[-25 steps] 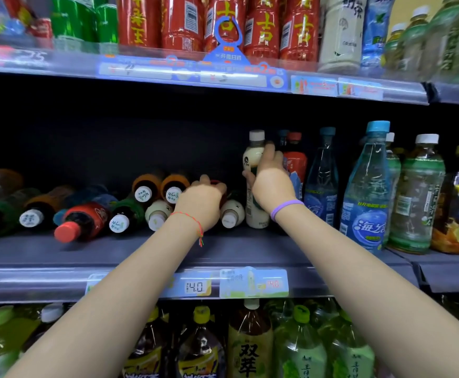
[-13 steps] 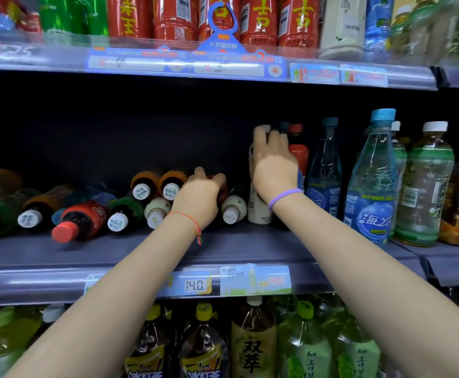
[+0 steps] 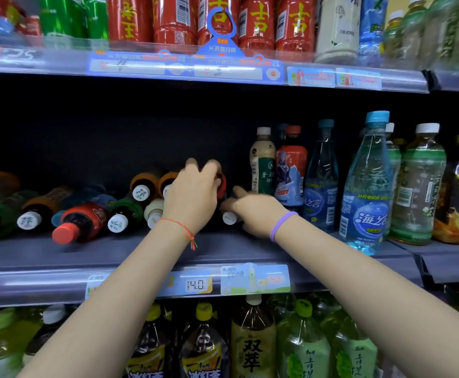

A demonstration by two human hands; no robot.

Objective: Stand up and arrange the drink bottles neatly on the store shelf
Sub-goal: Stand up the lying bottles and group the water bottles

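The left hand (image 3: 192,197) has its fingers curled over a lying red-labelled bottle (image 3: 222,184) on the middle shelf (image 3: 113,255); the grip appears closed on it, though the bottle is mostly hidden. The right hand (image 3: 252,211), just right of the left hand, reaches for a lying white-capped bottle (image 3: 229,217); blur prevents telling whether its fingers have closed. Both bottles lie just left of the upright cream bottle (image 3: 262,162), at the end of the standing row. Left of the left hand lies a stack of fallen bottles (image 3: 86,214), caps facing outward. Risk: lifting a bottle from this pile removes support, and neighbours may roll toward the shelf edge. Risk: a wide swing of either hand could topple the cream bottle into the row beyond.
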